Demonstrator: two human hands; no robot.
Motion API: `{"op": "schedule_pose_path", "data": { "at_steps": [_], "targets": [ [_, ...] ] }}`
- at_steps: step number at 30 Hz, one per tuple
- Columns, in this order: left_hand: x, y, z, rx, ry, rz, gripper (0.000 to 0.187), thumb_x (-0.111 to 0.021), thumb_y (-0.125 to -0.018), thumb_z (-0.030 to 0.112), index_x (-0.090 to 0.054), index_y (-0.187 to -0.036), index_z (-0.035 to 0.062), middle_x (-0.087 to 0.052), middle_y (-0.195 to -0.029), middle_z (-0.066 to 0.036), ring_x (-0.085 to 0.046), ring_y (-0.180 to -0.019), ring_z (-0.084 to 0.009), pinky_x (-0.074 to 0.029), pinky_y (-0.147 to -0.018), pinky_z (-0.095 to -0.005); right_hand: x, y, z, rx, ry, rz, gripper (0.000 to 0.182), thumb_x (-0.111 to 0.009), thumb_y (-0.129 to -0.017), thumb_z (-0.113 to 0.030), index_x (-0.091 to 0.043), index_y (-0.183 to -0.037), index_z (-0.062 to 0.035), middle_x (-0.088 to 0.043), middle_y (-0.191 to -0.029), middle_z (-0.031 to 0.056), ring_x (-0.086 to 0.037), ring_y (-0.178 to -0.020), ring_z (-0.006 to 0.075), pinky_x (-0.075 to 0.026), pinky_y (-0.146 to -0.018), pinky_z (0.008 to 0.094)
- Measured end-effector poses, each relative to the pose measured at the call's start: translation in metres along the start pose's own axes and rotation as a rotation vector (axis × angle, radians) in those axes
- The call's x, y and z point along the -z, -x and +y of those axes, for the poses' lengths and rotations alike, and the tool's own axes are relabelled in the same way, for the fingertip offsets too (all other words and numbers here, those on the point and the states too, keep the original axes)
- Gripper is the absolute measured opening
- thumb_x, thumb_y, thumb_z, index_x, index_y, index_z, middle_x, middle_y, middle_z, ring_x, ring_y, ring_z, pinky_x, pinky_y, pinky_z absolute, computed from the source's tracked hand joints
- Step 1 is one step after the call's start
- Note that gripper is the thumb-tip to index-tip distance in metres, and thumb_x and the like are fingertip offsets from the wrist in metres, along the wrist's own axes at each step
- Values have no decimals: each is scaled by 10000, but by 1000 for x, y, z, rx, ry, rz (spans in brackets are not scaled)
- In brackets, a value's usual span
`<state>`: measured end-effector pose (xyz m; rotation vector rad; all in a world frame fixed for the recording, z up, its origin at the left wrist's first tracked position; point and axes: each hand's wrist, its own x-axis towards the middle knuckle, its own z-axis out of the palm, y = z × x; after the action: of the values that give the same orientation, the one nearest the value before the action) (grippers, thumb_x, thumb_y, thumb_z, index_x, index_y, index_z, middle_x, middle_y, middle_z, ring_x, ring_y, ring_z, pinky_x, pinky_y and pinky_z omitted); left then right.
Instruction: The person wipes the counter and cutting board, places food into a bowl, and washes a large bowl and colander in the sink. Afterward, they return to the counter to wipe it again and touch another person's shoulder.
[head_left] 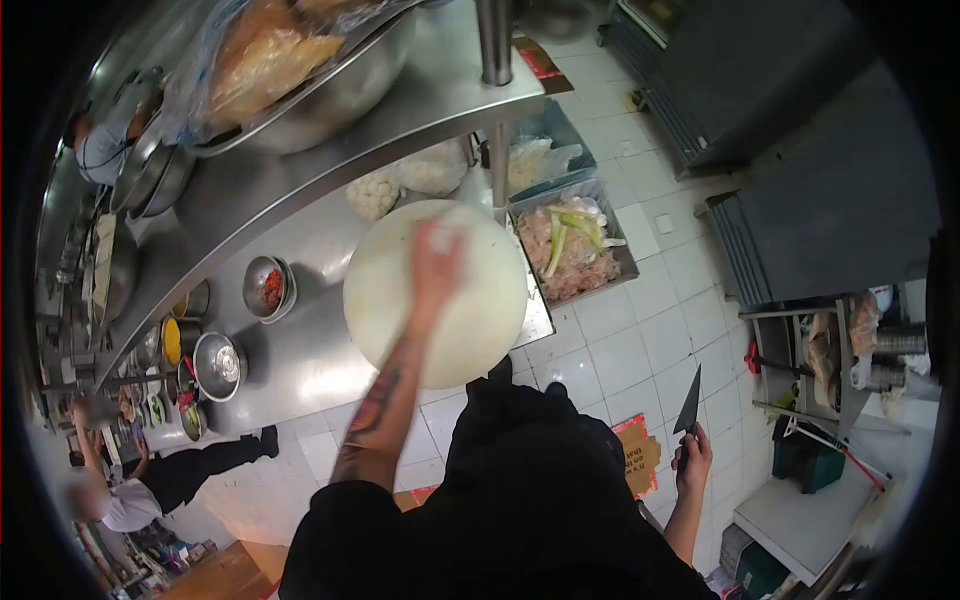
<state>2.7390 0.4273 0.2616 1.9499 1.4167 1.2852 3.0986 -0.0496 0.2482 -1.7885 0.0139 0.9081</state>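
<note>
My left hand [438, 262] is over the large round white chopping board [480, 330], smeared by motion. It looks closed around something small and whitish that I cannot make out. The board rests on the steel counter [320, 370]. Out to my right side, away from the counter, my right hand [692, 462] grips a knife [688, 405] by its handle. The knife's broad, dark blade points up and away from me.
A cauliflower [373, 194] and a steel bowl with red pieces [268, 285] stand near the board. A crate of pale meat and green stalks [570, 245] sits right of the counter. A steel shelf [400, 120] overhangs it. A co-worker [130, 500] is at left.
</note>
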Motion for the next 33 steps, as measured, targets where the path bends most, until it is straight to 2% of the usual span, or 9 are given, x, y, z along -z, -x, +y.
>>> {"op": "schedule_pose_path", "data": {
  "at_steps": [2,3,7,13,15,16,22,26,33],
  "targets": [
    [39,-48,-58,-25,69,210,282,-680,-874,139,-594,-1119,28,-591,-1017,-150,-612,-940,-317,-496,-797,-415,3,11,1,-30,-60,12,491,-550,-941,-110,-439,-1412,-29,-556,-823,36,-497,-525,92,-392,-389,242],
    [61,-57,-44,191,-371,110,288,-657,-882,192,-608,-1126,47,-594,-1080,-169,-613,-956,-369,-503,-797,-432,1,16,0,-57,-92,-7,484,-544,-940,-103,-446,-1408,-27,-563,-837,41,-497,-527,93,-391,-392,239],
    [-6,-38,-85,-196,-335,25,281,-677,-854,223,-633,-1101,96,-634,-1064,-166,-620,-941,-381,-496,-769,-460,-25,25,-15,-85,-126,-119,479,-537,-923,-42,-445,-1389,14,-604,-860,66,-518,-544,96,-420,-417,234],
    [-84,96,92,-95,187,-880,300,-687,-868,192,-595,-1107,36,-614,-1142,-170,-591,-1060,-367,-458,-926,-415,-80,4,-41,-45,-215,-350,489,-559,-921,-40,-443,-1393,5,-557,-859,54,-499,-559,121,-400,-436,253],
    [-126,128,105,34,383,-508,348,-664,-906,238,-558,-1140,2,-613,-1081,-202,-591,-1044,-354,-450,-937,-406,-102,5,-68,-37,-317,-403,482,-550,-936,-63,-425,-1399,-14,-542,-898,55,-488,-569,121,-400,-441,252],
    [-135,127,111,240,553,-612,404,-632,-939,262,-504,-1197,-21,-576,-1096,-228,-579,-1041,-348,-442,-946,-398,-107,1,-74,-49,-390,-439,468,-541,-953,-85,-417,-1399,-25,-539,-913,51,-481,-572,114,-389,-438,246],
    [-139,151,230,-413,334,-673,293,-573,-939,163,-482,-1157,-10,-515,-1055,-222,-547,-976,-411,-432,-891,-466,-115,14,-112,17,-495,-666,398,-494,-1011,-162,-406,-1384,-53,-520,-904,36,-441,-563,85,-347,-420,227],
    [-187,162,168,-155,173,-313,205,-605,-910,143,-523,-1038,7,-540,-972,-235,-541,-911,-421,-433,-787,-483,-60,37,-112,25,-483,-690,384,-468,-1028,-182,-402,-1383,-52,-507,-892,38,-414,-556,75,-332,-419,220],
    [-178,170,279,-399,160,-504,213,-602,-909,175,-532,-1045,27,-525,-1052,-223,-559,-947,-431,-464,-776,-497,-48,60,-108,-41,-495,-730,385,-464,-1032,-195,-398,-1385,-55,-510,-893,31,-414,-543,77,-331,-404,217]
  ]
}}
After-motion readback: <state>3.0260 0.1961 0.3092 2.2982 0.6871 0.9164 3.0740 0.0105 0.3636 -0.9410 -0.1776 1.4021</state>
